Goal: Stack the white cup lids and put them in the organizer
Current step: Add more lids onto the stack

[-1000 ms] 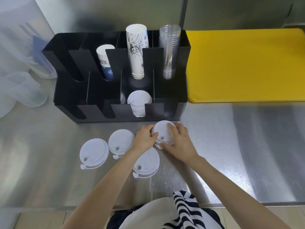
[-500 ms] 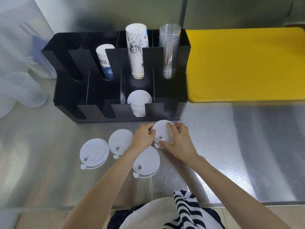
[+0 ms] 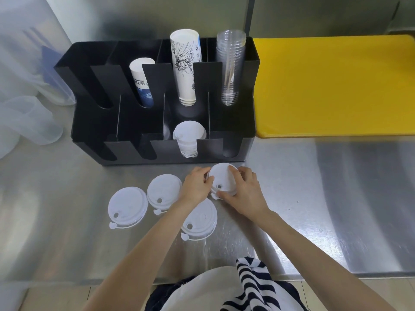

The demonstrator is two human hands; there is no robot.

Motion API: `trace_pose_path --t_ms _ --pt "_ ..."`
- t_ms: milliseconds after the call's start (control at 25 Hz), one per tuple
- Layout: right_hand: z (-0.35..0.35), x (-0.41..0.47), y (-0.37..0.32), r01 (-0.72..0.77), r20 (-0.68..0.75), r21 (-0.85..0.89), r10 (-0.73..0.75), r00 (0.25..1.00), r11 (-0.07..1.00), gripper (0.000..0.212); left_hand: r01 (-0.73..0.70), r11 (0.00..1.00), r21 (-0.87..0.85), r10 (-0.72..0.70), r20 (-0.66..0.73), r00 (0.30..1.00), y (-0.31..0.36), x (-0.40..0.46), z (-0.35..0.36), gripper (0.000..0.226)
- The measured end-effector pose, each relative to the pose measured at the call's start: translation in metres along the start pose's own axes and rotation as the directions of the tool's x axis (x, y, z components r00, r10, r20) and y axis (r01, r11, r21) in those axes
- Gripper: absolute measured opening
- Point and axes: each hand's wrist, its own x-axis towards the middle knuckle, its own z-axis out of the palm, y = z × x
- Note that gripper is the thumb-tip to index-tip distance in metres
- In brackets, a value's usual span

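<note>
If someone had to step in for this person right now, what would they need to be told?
Left hand and right hand: both grip a small stack of lids on the steel counter, just in front of the black organizer.
Loose lids: three lie flat on the counter, left lid, middle lid and near lid.
Done: a stack of white lids already sits in a front compartment of the organizer.
Left: add the three loose lids to the held stack, then set it into the organizer.
</note>
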Motion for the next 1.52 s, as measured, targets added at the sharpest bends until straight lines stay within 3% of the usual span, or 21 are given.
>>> trace_pose_path --t_ms 160,360,480,600,680,920,1080,1200,1320,1400,1520 --pt "-0.005 -0.004 -0.004 0.032 -0.038 -0.008 -0.033 0.999 0.999 0.074 -0.051 0.998 0.042 0.051 0.017 0.999 -0.004 -0.016 -0.011 0.046" --pt "-0.007 -0.025 -0.014 0.319 -0.127 -0.014 -0.318 0.939 0.948 0.05 -0.138 0.976 0.169 0.127 0.071 0.989 -0.028 -0.058 -0.022 0.061" --pt "-0.002 -0.041 -0.016 0.383 -0.09 0.014 -0.381 0.92 0.924 0.039 -0.168 0.928 0.333 0.12 0.16 0.98 -0.04 -0.073 -0.016 0.077" --pt "0.004 -0.051 -0.014 0.332 0.035 0.073 -0.335 0.942 0.941 0.039 -0.168 0.896 0.411 0.101 0.18 0.979 -0.047 -0.078 -0.008 0.089" --pt "0.006 -0.054 -0.014 0.311 0.095 0.083 -0.318 0.943 0.947 0.041 -0.178 0.888 0.425 0.117 0.167 0.979 -0.047 -0.078 -0.006 0.085" --pt "0.002 -0.051 -0.021 0.24 0.04 0.196 -0.253 0.967 0.951 0.038 -0.174 0.93 0.323 0.171 0.037 0.985 -0.037 -0.08 -0.015 0.075" --pt "-0.01 -0.042 -0.031 0.028 0.02 0.396 -0.039 0.999 0.918 0.036 -0.226 0.937 0.267 0.236 -0.008 0.972 -0.025 -0.081 -0.025 0.08" --pt "-0.022 -0.033 -0.031 -0.145 0.091 0.535 0.114 0.989 0.833 0.033 -0.241 0.956 0.166 0.244 -0.002 0.97 -0.016 -0.079 -0.027 0.078" --pt "-0.032 -0.026 -0.023 -0.223 0.104 0.656 0.206 0.973 0.721 0.029 -0.127 0.98 -0.156 0.113 -0.098 0.989 -0.01 -0.069 -0.023 0.058" --pt "-0.037 -0.022 -0.019 -0.26 0.114 0.697 0.255 0.96 0.668 0.029 0.035 0.91 -0.414 -0.097 -0.13 0.987 -0.006 -0.06 -0.022 0.037" --pt "-0.039 -0.014 -0.015 -0.3 0.134 0.736 0.304 0.943 0.607 0.03 0.207 0.728 -0.654 -0.241 0.038 0.97 0.0 -0.047 -0.021 0.024"
